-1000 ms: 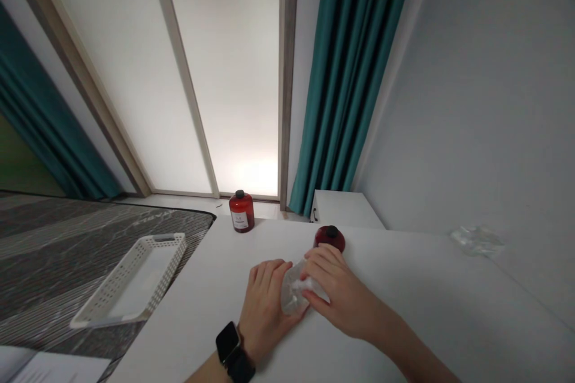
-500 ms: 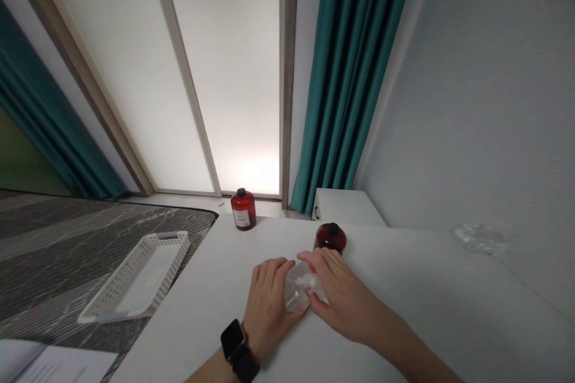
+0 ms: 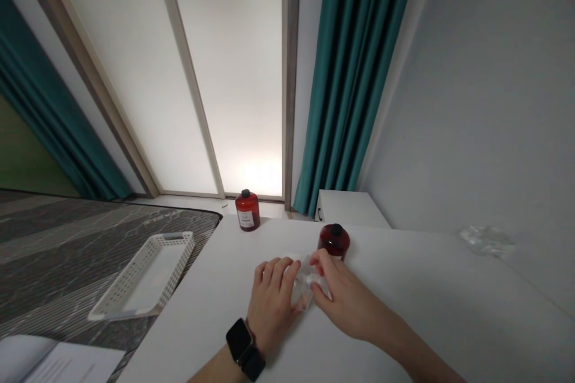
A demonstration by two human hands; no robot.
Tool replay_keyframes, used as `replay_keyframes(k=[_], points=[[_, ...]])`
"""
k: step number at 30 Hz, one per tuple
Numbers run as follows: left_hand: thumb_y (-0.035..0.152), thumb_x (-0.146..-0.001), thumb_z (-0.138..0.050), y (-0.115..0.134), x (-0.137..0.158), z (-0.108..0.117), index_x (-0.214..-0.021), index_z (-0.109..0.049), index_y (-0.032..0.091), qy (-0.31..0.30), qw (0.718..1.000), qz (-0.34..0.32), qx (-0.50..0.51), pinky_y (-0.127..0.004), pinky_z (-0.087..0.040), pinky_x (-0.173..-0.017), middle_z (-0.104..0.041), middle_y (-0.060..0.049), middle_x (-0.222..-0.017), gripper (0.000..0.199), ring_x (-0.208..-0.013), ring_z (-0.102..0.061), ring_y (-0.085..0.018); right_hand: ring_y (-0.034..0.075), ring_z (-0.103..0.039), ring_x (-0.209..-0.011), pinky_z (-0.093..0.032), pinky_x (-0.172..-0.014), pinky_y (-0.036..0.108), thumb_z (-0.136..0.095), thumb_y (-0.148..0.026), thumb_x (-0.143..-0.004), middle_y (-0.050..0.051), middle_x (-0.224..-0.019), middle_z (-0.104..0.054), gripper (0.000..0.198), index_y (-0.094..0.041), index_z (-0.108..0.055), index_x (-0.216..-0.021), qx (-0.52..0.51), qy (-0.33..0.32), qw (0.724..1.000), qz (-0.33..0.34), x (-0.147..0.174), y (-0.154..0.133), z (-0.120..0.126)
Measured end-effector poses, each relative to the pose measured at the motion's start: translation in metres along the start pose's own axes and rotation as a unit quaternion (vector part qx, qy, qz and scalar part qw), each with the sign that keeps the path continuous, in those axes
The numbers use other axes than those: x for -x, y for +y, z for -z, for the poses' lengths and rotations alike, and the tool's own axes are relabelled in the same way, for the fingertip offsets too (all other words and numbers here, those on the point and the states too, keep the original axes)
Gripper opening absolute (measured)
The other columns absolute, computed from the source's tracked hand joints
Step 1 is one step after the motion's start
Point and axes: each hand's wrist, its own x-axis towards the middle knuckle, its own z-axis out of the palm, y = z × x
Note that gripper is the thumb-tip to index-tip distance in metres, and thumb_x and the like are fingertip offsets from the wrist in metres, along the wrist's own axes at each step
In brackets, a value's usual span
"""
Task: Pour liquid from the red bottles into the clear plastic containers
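We note a clear plastic container (image 3: pixel 300 288) at the smooth white table's (image 3: pixel 211 305) near middle, between both hands. Left hand (image 3: pixel 272 296): fingers curled, gripping its left side. Right hand (image 3: pixel 340 292): fingers and thumb bent at its whitish top; whether closed on it, we cannot tell. Dark-red, black-capped round bottle (image 3: pixel 333 242) just beyond.

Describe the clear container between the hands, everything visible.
The clear container is colourless and see-through, with glossy highlights and a whitish patch near its top; plastic or glass, I can't tell. The left hand grips its left side, while the right hand's thumb and fingers curl around its upper right. It sits at the white table, nearer the wearer than the black-capped dark-red bottle. Hands hide its full shape and base.
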Motion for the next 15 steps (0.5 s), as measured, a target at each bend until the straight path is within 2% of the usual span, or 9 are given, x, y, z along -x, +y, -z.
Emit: replay_keyframes(k=[2,5,7,9,12,15], points=[[0.026,-0.085,-0.061,-0.0013,0.0001,0.0001,-0.119,-0.051,0.017,-0.003,1.000,0.005,0.005,-0.042,-0.039,-0.088,-0.064,-0.011,-0.107,0.037,-0.097,-0.057,-0.028,0.023,-0.057,-0.099,-0.044,-0.088,0.036,-0.053,-0.007,-0.077,0.006,-0.102,-0.057,0.030,-0.022,-0.044,-0.101,-0.005,0.005,1.000,0.019,0.0010,-0.0005,0.0013],[0.026,-0.083,-0.063,-0.0017,0.0005,0.0001,-0.119,-0.051,0.016,0.001,1.000,0.007,0.016,-0.042,-0.039,-0.088,-0.064,-0.011,-0.107,0.039,-0.097,-0.057,-0.028,0.024,-0.057,-0.093,-0.046,-0.083,0.039,-0.053,-0.017,-0.086,0.006,-0.097,-0.057,0.014,-0.021,-0.045,-0.097,0.009,0.018,1.000,-0.005,0.0006,0.0001,0.0004],[0.026,-0.081,-0.065,-0.0010,0.0009,0.0001,-0.119,-0.052,0.016,0.004,1.000,0.011,0.026,-0.042,-0.039,-0.088,-0.064,-0.011,-0.107,0.041,-0.097,-0.056,-0.028,0.025,-0.056,-0.090,-0.046,-0.081,0.041,-0.049,-0.020,-0.090,0.006,-0.094,-0.059,0.005,-0.021,-0.047,-0.094,0.034,0.005,0.999,0.002,-0.0008,0.0014,-0.0005],[0.026,-0.080,-0.066,-0.0001,0.0011,0.0000,-0.118,-0.052,0.015,0.003,0.999,0.021,0.043,-0.042,-0.040,-0.087,-0.063,-0.011,-0.107,0.042,-0.097,-0.056,-0.028,0.026,-0.056,-0.092,-0.045,-0.083,0.042,-0.052,-0.014,-0.086,0.006,-0.095,-0.060,0.010,-0.021,-0.049,-0.093,0.054,-0.010,0.998,0.036,-0.0024,0.0027,0.0004],[0.028,-0.081,-0.066,0.0004,0.0007,0.0007,-0.118,-0.051,0.014,-0.004,0.997,0.033,0.070,-0.041,-0.043,-0.086,-0.062,-0.011,-0.106,0.042,-0.097,-0.056,-0.027,0.026,-0.054,-0.102,-0.044,-0.091,0.041,-0.057,-0.005,-0.074,0.006,-0.103,-0.059,0.028,-0.022,-0.051,-0.096,0.060,-0.017,0.993,0.098,-0.0033,0.0035,0.0046],[0.029,-0.083,-0.064,-0.0006,0.0002,0.0024,-0.118,-0.051,0.013,-0.001,0.997,0.028,0.068,-0.041,-0.044,-0.085,-0.062,-0.011,-0.106,0.041,-0.097,-0.056,-0.027,0.028,-0.050,-0.115,-0.041,-0.098,0.043,-0.062,-0.011,-0.074,0.009,-0.119,-0.054,0.037,-0.022,-0.051,-0.108,0.064,0.009,0.992,0.112,-0.0023,0.0037,0.0058]])
